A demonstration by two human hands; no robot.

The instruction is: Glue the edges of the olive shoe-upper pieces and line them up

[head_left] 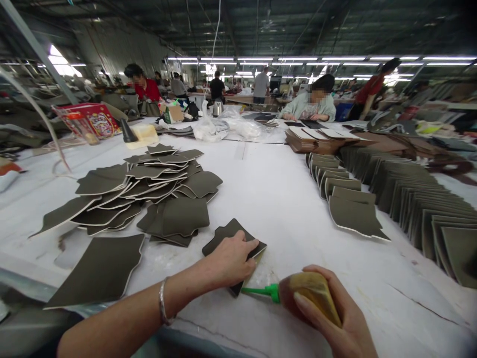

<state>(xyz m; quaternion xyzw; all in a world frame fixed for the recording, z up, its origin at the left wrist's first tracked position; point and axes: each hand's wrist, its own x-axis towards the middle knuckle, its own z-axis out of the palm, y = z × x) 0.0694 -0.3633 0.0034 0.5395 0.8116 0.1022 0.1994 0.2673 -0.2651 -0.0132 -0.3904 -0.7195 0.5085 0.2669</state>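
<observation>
Head view: by near edge of desk, left hand atop dark panel, grip unclear; right hand clamped round amber bottle, green nozzle at panel's edge.

Tube lights glare (edges stretched) beneath a dim roof.
</observation>
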